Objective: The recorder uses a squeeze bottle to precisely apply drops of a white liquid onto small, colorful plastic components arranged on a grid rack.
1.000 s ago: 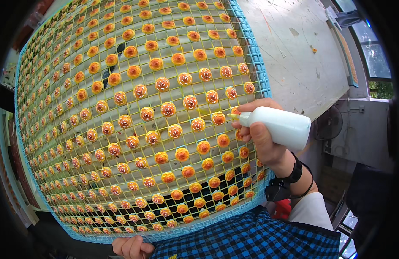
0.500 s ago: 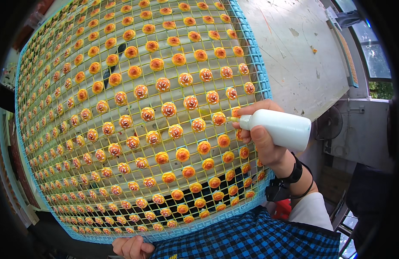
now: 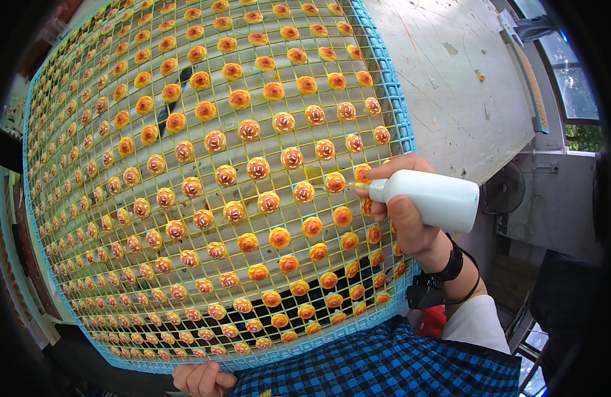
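A large yellow mesh panel with a woven light-blue rim fills much of the view, dotted with rows of orange-yellow rosettes. Many rosettes carry small white dabs; others, such as the plain rosette, have none. My right hand is closed around a white squeeze bottle, tilted so its thin nozzle points left. The nozzle tip lies close beside a white-dabbed rosette; contact is hard to tell. My left hand has its fingers curled against the panel's near rim.
Beneath and beyond the panel is a pale, stained tabletop. A dark elongated object shows through the mesh. A fan stands at the right. Blue-black checked cloth lies along the near edge.
The bottle and my right hand have shifted very slightly right, the nozzle drawing back a little from the rosette. My left hand and the panel look unmoved.
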A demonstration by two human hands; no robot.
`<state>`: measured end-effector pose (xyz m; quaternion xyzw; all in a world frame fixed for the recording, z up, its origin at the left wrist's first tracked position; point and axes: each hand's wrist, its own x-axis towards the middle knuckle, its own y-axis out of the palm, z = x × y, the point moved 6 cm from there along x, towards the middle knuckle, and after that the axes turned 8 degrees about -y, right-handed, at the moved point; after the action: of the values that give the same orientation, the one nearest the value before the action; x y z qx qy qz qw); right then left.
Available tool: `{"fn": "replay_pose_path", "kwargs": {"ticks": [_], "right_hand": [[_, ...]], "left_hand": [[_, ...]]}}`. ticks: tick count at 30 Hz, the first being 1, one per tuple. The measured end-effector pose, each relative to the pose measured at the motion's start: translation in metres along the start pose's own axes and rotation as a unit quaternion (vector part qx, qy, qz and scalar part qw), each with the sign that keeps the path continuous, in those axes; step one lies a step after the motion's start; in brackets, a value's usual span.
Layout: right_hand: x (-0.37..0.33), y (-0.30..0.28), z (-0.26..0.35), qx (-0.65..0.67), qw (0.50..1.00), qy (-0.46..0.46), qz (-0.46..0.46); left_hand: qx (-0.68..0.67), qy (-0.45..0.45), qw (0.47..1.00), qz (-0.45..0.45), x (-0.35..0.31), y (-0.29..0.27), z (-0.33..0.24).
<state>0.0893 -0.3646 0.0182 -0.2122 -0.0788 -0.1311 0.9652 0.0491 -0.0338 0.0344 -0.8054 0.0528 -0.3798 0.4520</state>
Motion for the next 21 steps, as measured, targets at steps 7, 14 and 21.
{"fn": "replay_pose_path", "kwargs": {"ticks": [7,14,21], "right_hand": [[0.0001,0.0004,0.0019,0.008,1.000,0.010,-0.006],[-0.0008,-0.0015,0.0037,0.039,0.999,0.006,-0.020],[-0.0007,0.0004,0.0032,0.061,0.998,0.024,-0.026]], "left_hand": [[-0.003,-0.002,1.000,0.001,-0.0017,-0.0009,0.0001],[-0.002,-0.007,1.000,0.004,-0.0035,-0.0022,0.0002],[-0.006,-0.006,1.000,0.006,-0.0028,-0.0017,0.0001]]}}
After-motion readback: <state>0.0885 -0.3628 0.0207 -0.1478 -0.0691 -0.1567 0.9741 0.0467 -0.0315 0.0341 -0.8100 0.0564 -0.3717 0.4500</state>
